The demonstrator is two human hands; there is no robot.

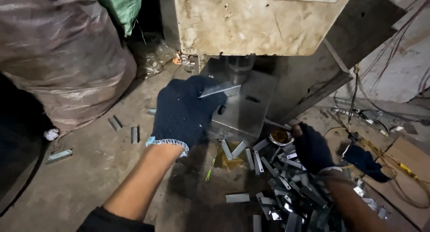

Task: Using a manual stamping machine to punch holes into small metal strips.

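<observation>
Landmark: the grey steel die block [244, 108] under the round ram of the worn cream-painted press [260, 21]
Left hand: the left hand [186, 111] in a dark blue knitted glove lies over the block's left side – fingers closed in a pinch on a thin flat grey metal strip [219, 90], which it holds on the block's top, just before the ram
Right hand: the right hand [311, 147], gloved alike, hangs to the right of and below the block, fingers curled over the heap of short grey metal strips [291, 191]; whether it grips one I cannot tell
Left of the block: a few loose strips [134, 134] on the dusty floor, a bulging brown plastic sack [62, 48] beyond them
Progress: judging by the large heap beside the block and the few strips on its far side, most pieces seem yet to pass under the ram – one is in place now
</observation>
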